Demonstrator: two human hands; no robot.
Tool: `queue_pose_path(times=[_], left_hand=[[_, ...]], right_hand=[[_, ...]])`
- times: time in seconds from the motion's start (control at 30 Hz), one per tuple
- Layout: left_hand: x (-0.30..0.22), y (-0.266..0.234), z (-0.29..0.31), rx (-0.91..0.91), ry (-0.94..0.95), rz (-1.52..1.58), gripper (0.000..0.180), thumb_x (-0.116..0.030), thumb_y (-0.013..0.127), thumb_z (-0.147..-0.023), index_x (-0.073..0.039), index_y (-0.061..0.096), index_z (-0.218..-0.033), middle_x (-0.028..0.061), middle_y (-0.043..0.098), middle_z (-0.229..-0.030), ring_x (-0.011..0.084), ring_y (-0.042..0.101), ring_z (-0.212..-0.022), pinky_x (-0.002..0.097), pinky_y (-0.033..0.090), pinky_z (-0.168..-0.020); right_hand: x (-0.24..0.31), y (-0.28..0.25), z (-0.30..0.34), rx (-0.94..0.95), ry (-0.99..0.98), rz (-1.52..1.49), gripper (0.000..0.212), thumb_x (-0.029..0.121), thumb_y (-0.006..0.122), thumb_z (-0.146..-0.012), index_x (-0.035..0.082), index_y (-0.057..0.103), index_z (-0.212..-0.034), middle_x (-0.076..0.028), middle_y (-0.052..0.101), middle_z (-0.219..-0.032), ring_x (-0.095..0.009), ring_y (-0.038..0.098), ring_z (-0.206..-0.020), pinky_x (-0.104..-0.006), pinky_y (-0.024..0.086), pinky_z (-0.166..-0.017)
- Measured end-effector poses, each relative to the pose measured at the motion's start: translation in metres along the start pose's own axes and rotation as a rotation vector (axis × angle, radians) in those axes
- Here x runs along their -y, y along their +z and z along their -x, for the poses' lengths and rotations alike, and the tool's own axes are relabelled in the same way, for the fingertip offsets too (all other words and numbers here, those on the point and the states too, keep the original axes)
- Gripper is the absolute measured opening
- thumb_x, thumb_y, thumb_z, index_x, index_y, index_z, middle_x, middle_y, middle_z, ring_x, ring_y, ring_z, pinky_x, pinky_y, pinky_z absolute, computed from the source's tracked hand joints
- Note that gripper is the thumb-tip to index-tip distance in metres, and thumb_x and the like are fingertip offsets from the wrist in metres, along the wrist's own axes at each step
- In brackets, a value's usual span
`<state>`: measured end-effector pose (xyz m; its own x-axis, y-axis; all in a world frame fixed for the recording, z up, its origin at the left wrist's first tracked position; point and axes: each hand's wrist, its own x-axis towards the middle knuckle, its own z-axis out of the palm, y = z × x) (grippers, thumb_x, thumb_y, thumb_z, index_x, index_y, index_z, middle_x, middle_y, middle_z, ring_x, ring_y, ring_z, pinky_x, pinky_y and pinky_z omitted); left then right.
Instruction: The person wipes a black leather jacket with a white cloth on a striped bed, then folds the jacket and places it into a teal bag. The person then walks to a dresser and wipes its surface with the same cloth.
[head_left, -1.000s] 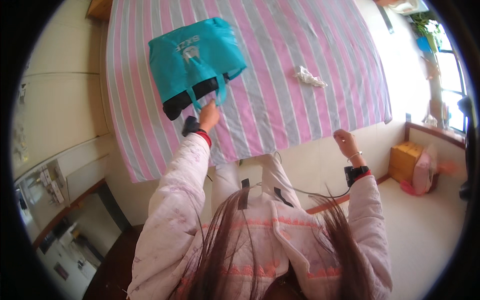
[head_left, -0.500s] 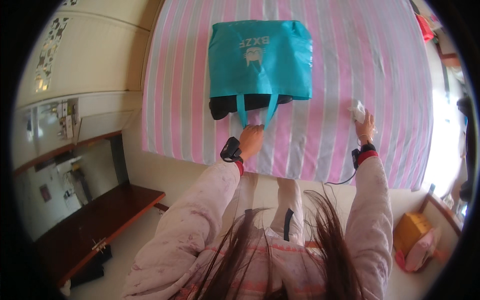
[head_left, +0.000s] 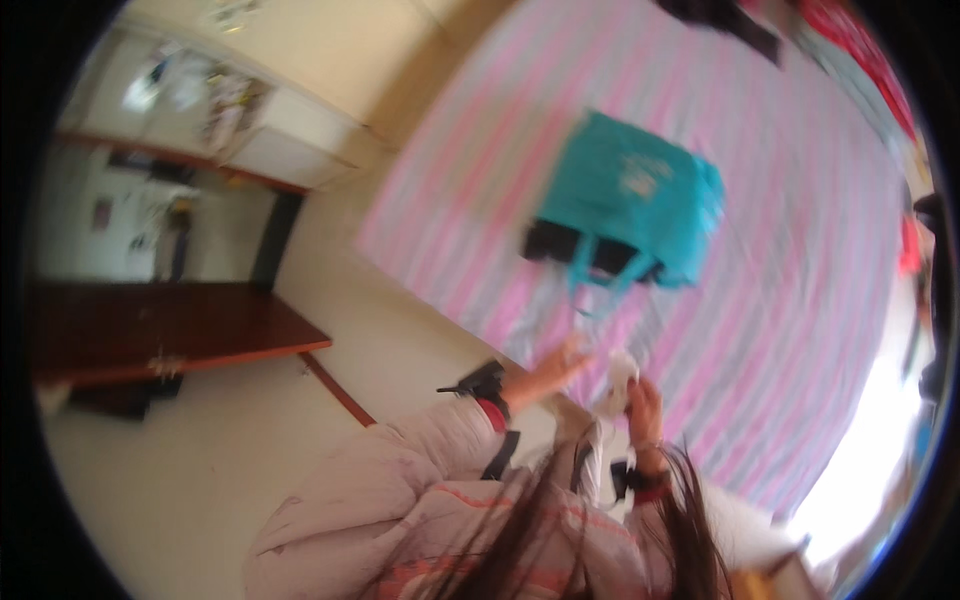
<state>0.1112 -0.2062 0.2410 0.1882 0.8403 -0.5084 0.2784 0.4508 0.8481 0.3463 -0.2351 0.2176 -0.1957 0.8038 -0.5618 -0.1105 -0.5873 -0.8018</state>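
Observation:
On the striped bed lies a teal tote bag [head_left: 635,195] with a pale printed picture. Black cloth [head_left: 553,241] shows at its opening, and its two handles [head_left: 583,262] hang toward me. My left hand [head_left: 556,366] is off the handles, over the bed's near edge, its fingers blurred but stretched toward the right hand and holding nothing visible. My right hand [head_left: 645,412] is closed on a crumpled white wad [head_left: 620,372], thin like tissue or film; blur hides its exact kind. Both wrists carry black straps.
The bed [head_left: 480,200] has a pink, grey and white striped sheet. Dark cloth [head_left: 735,25] and red fabric [head_left: 868,40] lie at its far side. To the left stands a dark red wooden shelf [head_left: 180,325] with a mirror above it.
My left hand has let go of the bag's handles. My right hand has brought the white wad from the bed in toward my left hand. The view has swung left, tilting the bed and bag.

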Motion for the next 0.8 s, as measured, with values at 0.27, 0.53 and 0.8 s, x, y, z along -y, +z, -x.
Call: queue_pose_path(times=[0.27, 0.53, 0.8], left_hand=[[-0.048, -0.036, 0.109, 0.088, -0.191, 0.888, 0.035, -0.038, 0.048, -0.104, -0.009, 0.053, -0.122, -0.0008, 0.059, -0.099, 0.0097, 0.057, -0.084, 0.0248, 0.050, -0.067], [-0.005, -0.153, 0.175, -0.270, 0.182, 0.398, 0.029, -0.026, 0.046, -0.105, -0.001, 0.060, -0.112, -0.0010, 0.060, -0.091, 0.0082, 0.052, -0.084, 0.0272, 0.045, -0.070], [0.038, -0.342, 0.290, -0.604, 0.188, 0.436, 0.029, -0.028, 0.054, -0.102, -0.001, 0.064, -0.105, -0.0012, 0.062, -0.083, 0.0071, 0.054, -0.071, 0.0269, 0.044, -0.062]], right_hand=[[0.058, 0.136, 0.036, 0.340, -0.117, 0.133, 0.028, 0.016, 0.054, -0.099, -0.003, 0.060, -0.119, -0.003, 0.065, -0.089, -0.007, 0.058, -0.075, -0.0220, 0.050, -0.062], [0.075, 0.277, 0.034, 0.346, -0.406, 0.382, 0.023, 0.010, 0.060, -0.096, -0.004, 0.067, -0.114, -0.004, 0.069, -0.088, -0.010, 0.060, -0.072, -0.0252, 0.050, -0.064], [0.090, 0.512, 0.048, 0.492, -0.315, 0.365, 0.018, 0.015, 0.069, -0.092, -0.003, 0.070, -0.095, 0.000, 0.064, -0.074, -0.006, 0.057, -0.064, -0.0215, 0.047, -0.056]])
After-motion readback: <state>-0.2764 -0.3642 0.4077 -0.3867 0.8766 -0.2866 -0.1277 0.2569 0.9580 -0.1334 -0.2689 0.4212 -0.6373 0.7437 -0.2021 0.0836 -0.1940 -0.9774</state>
